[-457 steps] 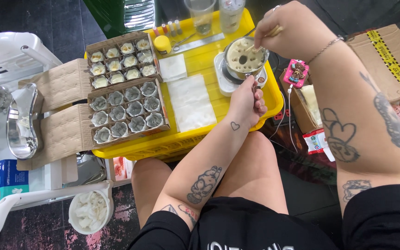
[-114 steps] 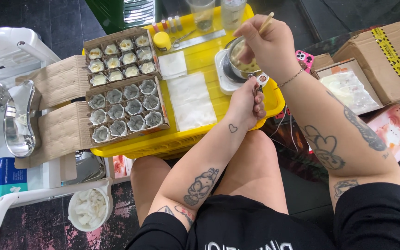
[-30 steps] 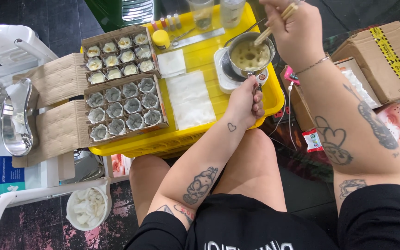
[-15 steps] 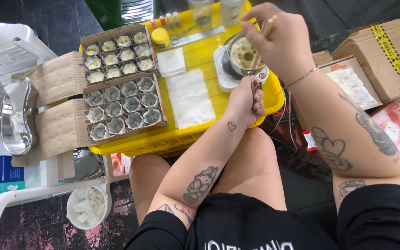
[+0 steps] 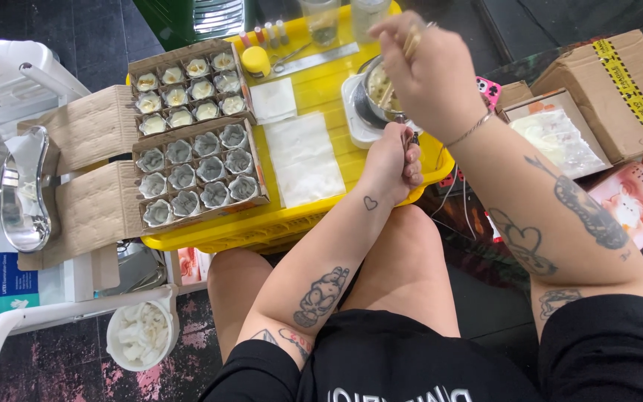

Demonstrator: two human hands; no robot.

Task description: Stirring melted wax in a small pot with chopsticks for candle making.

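1. Dark tiled floor all round; work sits on a yellow crate (image 5: 314, 223) used as a tabletop, across the seated person's knees.
2. Right hand (image 5: 429, 71) is above the metal pot (image 5: 377, 93), fingers closed round a thin wooden stick (image 5: 409, 41) whose lower end dips into the pale mix. Half a second ago the hand was in almost the same spot; a second ago it was higher and further right. Reads as stirring, small circular moves.
3. Left hand (image 5: 392, 160) is clamped on the pot's handle at the crate's right edge. Same grip in every earlier frame, so it is only steadying the pot.
4. Pot sits on a white base (image 5: 355, 119), at the far right of the crate. It has not shifted.
5. Cardboard box (image 5: 195, 134) of small moulds at left: far rows look filled with pale material, near rows look grey. No change since the earlier frames, so pouring is paused while the mix is worked.
6. White sheets (image 5: 303, 156) lie flat between box and pot, untouched.
7. Off the crate: pink phone (image 5: 489, 91) just right of the pot, cartons (image 5: 604, 82) further right, white tub (image 5: 141, 335) on the floor at left.
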